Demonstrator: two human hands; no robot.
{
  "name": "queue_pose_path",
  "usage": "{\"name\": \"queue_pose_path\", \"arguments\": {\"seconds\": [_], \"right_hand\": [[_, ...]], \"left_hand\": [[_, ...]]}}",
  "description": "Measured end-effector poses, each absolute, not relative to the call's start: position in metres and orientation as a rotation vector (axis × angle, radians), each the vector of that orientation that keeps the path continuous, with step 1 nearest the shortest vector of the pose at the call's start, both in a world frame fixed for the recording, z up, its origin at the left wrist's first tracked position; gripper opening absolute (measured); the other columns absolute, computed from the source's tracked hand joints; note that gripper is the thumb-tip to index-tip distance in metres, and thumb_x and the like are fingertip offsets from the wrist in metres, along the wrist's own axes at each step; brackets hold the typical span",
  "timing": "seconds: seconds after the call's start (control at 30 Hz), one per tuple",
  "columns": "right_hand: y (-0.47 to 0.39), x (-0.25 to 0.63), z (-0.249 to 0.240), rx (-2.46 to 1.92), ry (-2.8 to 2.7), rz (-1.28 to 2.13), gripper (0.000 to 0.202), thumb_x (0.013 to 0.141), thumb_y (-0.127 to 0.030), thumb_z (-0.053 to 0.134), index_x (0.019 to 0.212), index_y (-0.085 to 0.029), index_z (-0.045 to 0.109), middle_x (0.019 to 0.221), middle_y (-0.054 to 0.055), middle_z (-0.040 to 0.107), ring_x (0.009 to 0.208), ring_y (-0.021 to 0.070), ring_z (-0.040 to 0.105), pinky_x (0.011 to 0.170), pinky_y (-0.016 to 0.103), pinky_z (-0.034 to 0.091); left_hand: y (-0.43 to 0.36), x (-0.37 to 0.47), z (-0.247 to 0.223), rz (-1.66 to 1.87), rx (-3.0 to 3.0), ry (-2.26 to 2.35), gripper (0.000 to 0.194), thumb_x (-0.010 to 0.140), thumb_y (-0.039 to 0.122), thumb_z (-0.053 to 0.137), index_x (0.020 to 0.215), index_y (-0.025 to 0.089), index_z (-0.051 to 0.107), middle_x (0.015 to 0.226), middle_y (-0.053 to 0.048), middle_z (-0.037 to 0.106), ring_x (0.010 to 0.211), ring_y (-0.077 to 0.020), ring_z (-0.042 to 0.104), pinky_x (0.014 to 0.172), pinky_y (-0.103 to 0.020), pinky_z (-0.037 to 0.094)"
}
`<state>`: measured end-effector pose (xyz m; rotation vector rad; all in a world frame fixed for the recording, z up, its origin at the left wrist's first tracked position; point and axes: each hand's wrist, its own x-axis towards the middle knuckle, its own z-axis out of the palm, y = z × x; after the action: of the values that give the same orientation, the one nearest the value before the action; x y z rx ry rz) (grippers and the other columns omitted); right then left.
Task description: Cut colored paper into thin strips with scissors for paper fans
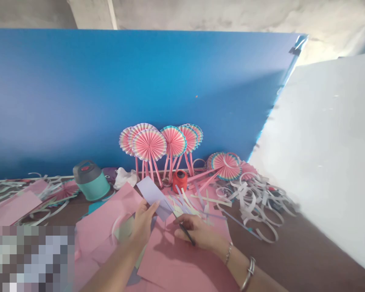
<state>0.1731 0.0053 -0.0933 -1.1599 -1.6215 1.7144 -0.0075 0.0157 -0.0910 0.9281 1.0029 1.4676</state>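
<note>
My left hand [143,223] is closed on a folded lavender paper [152,192], thumb on top, holding it tilted above the pink sheets. My right hand [194,232] is wrapped round scissors [185,234] with dark handles; their blades point up and left against the paper's right edge. Under both hands lie large pink sheets [170,263] on the brown table [310,259]. Cut strips [184,201] in lavender and pale yellow are scattered just beyond my right hand.
Pink pleated paper fans [149,145] stand against the blue board [79,89]. A teal and grey container [93,182], white crumpled stuff [126,178] and a red round object [180,181] sit at the back. Curled white strips [255,202] and more fans [228,166] lie on the right.
</note>
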Motion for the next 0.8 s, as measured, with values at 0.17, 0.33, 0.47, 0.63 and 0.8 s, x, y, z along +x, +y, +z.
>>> {"name": "queue_pose_path", "arguments": {"seconds": [0.17,0.33,0.47,0.63,0.8], "right_hand": [[0.005,0.174,-0.089,-1.154,-1.646,1.714,0.044,0.06,-0.049,0.074,0.087,-0.017,0.06,0.052,-0.008,0.044,0.044,0.0064,0.033,0.043,0.021,0.026],[0.006,0.175,-0.094,-1.218,-1.65,1.663,0.04,0.06,-0.043,0.074,0.086,-0.016,0.06,0.051,-0.008,0.044,0.044,0.0068,0.034,0.044,0.021,0.026],[0.005,0.176,-0.093,-1.233,-1.676,1.627,0.036,0.062,-0.04,0.073,0.085,-0.016,0.061,0.051,-0.006,0.047,0.043,0.0072,0.035,0.042,0.021,0.027],[0.003,0.176,-0.084,-1.254,-1.741,1.555,0.03,0.062,-0.039,0.072,0.079,-0.015,0.062,0.05,-0.005,0.046,0.043,0.0073,0.035,0.042,0.02,0.026],[0.003,0.175,-0.083,-1.255,-1.76,1.5,0.028,0.063,-0.039,0.07,0.075,-0.015,0.061,0.048,-0.006,0.043,0.042,0.0073,0.034,0.041,0.02,0.026]], "left_hand": [[0.016,-0.009,-0.094,1.462,0.917,1.015,0.034,0.07,0.031,0.069,0.1,0.017,0.065,0.088,-0.006,0.072,0.079,-0.0206,0.067,0.068,-0.029,0.052],[0.017,-0.01,-0.095,1.47,0.923,1.052,0.036,0.072,0.034,0.069,0.103,0.017,0.063,0.089,-0.006,0.071,0.079,-0.0208,0.067,0.067,-0.029,0.052],[0.018,-0.01,-0.096,1.46,0.93,1.067,0.036,0.07,0.035,0.069,0.1,0.016,0.064,0.087,-0.007,0.071,0.078,-0.0218,0.067,0.065,-0.03,0.052],[0.019,-0.01,-0.097,1.473,0.917,1.048,0.036,0.072,0.033,0.068,0.103,0.018,0.063,0.086,-0.005,0.071,0.077,-0.0193,0.067,0.066,-0.028,0.051],[0.019,-0.011,-0.099,1.471,0.916,1.025,0.037,0.072,0.032,0.068,0.106,0.018,0.062,0.087,-0.005,0.071,0.077,-0.0187,0.066,0.067,-0.028,0.051]]}}
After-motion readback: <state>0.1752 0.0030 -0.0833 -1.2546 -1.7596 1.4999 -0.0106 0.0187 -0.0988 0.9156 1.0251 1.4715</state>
